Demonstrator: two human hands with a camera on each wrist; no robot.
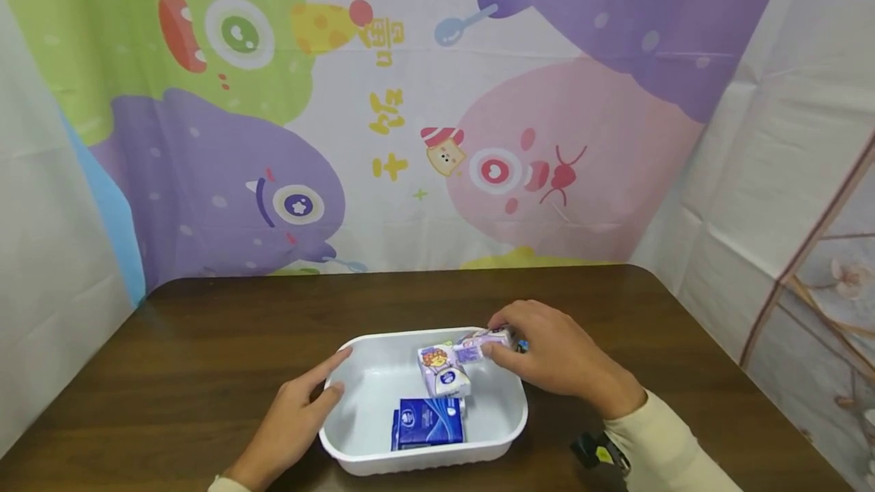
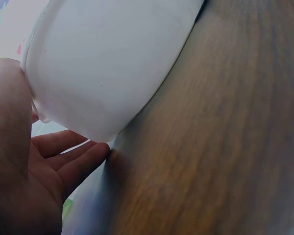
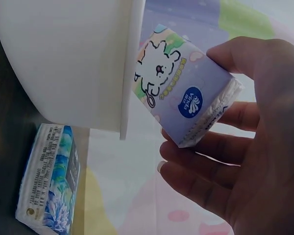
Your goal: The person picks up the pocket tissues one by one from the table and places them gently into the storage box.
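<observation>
A white plastic tub stands on the table. At its left end my left hand grips the rim, thumb over the edge and fingers along the outside wall, as the left wrist view also shows. My right hand holds a purple pack of tissues with a cartoon dog on it, between thumb and fingers, at the tub's far right rim. Inside the tub lie a purple-and-white tissue pack with a cartoon figure and dark blue tissue packs, partly overlapping.
Outside the tub, below my right hand, a blue-green flower-print tissue pack rests on the table. The brown wooden table ends at a cartoon-printed cloth. A black strap device sits by my right wrist.
</observation>
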